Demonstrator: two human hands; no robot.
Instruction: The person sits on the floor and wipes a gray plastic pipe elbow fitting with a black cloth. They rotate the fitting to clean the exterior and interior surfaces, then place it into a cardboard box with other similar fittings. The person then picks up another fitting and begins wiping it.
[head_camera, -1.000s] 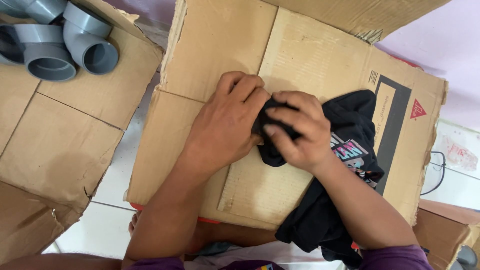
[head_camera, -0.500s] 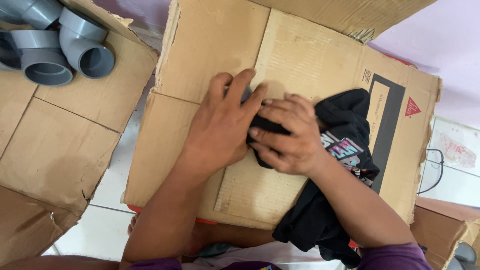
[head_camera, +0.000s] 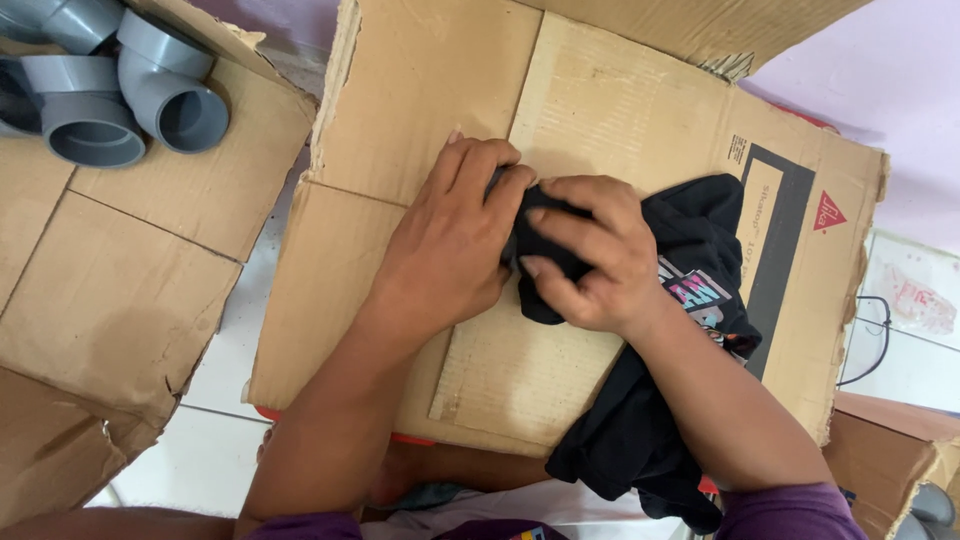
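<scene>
A black garment (head_camera: 690, 300) with a coloured print lies on a flattened brown cardboard box (head_camera: 420, 110). One end of it is bunched between my two hands near the middle of the box. My left hand (head_camera: 450, 240) presses on the bunched cloth from the left, fingers curled over it. My right hand (head_camera: 590, 255) grips the same bunch from the right. The rest of the garment trails down past my right forearm, over the box's near edge.
Several grey plastic pipe fittings (head_camera: 110, 85) lie on another sheet of cardboard (head_camera: 130, 290) at the upper left. A gap of white tiled floor (head_camera: 225, 350) runs between the two cardboards. A cardboard corner (head_camera: 890, 450) sits at the lower right.
My left hand's fingers, spread flat half a second ago, have curled in over the bunched cloth. Both hands stay in the same spot on the box.
</scene>
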